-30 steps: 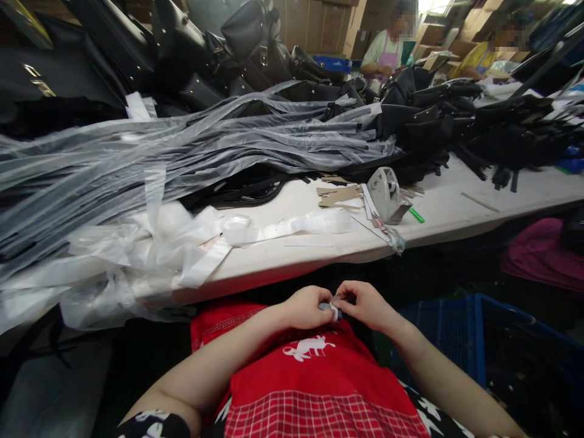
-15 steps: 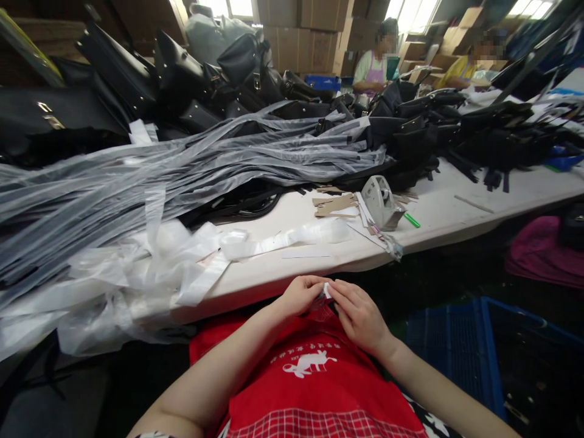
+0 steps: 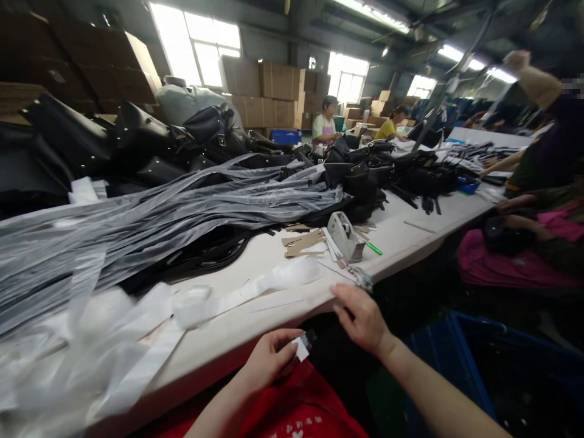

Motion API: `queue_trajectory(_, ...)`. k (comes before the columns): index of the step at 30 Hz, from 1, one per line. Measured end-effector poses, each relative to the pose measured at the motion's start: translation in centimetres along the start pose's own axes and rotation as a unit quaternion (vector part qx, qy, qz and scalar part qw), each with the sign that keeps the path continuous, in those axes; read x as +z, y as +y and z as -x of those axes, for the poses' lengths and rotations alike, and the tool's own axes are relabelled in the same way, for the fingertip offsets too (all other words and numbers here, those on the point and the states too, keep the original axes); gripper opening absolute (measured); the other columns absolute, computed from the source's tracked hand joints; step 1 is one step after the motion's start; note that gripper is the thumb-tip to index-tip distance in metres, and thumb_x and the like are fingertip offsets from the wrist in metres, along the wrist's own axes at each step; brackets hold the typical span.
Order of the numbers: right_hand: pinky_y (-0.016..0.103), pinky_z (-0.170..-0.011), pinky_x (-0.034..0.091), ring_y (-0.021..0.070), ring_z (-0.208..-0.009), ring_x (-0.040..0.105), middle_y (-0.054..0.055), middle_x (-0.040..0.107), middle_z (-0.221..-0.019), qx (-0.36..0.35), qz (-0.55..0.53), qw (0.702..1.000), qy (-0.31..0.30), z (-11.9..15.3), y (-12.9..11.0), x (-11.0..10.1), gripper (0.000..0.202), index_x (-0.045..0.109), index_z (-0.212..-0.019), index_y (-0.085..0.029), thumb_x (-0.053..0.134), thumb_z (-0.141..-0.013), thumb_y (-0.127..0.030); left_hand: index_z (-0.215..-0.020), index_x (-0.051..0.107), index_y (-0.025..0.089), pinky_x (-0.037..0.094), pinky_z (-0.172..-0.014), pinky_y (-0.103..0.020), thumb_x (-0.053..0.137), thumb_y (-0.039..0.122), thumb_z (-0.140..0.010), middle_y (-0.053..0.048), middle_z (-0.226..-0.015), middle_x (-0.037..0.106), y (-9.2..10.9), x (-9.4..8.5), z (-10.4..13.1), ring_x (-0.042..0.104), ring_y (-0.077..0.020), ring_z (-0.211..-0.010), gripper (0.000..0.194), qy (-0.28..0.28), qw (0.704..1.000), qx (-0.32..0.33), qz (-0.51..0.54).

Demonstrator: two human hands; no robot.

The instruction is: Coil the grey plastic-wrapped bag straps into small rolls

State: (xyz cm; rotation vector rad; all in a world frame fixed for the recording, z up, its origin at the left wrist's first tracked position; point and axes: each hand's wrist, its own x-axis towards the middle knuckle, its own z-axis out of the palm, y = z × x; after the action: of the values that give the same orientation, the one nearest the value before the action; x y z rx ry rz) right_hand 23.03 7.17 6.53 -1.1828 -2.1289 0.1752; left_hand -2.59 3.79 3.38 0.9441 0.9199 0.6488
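My left hand [image 3: 272,359] pinches a small white piece [image 3: 302,349], like folded paper or a label, between thumb and fingers. A greyish, see-through bit shows at its upper end; what it is I cannot make out. To the right and higher, my right hand [image 3: 361,317] hovers by the table's front edge, thumb apart from the fingers and nothing visible in it. Just beyond it on the table stands a light grey tape dispenser [image 3: 345,236], with a crumpled clear and metallic-looking bit [image 3: 362,278] in front.
Long plastic-wrapped straps [image 3: 219,201] cover the table's left, with crumpled white wrapping [image 3: 114,328] nearer me. Black bags [image 3: 146,134] pile up behind. Cardboard strips [image 3: 303,242] and a green pen-like item [image 3: 374,248] flank the dispenser. A blue crate [image 3: 469,359] sits lower right; co-workers are nearby.
My hands have parted: the right moved up and right off the white piece, while the left keeps it, lower and further left. The view has tilted up and turned right.
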Motion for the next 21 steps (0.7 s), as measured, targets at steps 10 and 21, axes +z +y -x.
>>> queue_trajectory(10, 0.033, -0.072, 0.048, 0.0165, -0.070, 0.061, 0.004, 0.068, -0.070, 0.391, -0.150, 0.902, 0.107, -10.1, 19.0, -2.3, 0.035, 0.068, -0.075, -0.015, 0.058, -0.083, -0.047, -0.101, 0.072, 0.012, 0.049, -0.080, -0.034, 0.074, 0.062, -0.065, -0.012, -0.094, 0.073, -3.2, 1.6, 0.3, 0.064, -0.0241, -0.086, 0.061, -0.001, 1.000, 0.000, -0.021)
queue_trajectory(21, 0.031, -0.077, 0.047, 0.0236, -0.088, 0.064, 0.007, 0.073, -0.081, 0.386, -0.166, 0.890, 0.177, -7.8, 19.3, -1.6, 0.027, 0.070, -0.069, -0.018, 0.069, -0.064, -0.044, -0.099, 0.073, 0.011, 0.048, -0.082, -0.034, 0.072, 0.062, -0.067, -0.012, -0.093, 0.073, -4.6, 1.6, -0.1, 0.065, -0.0239, -0.084, 0.060, -0.008, 1.000, -0.004, -0.006)
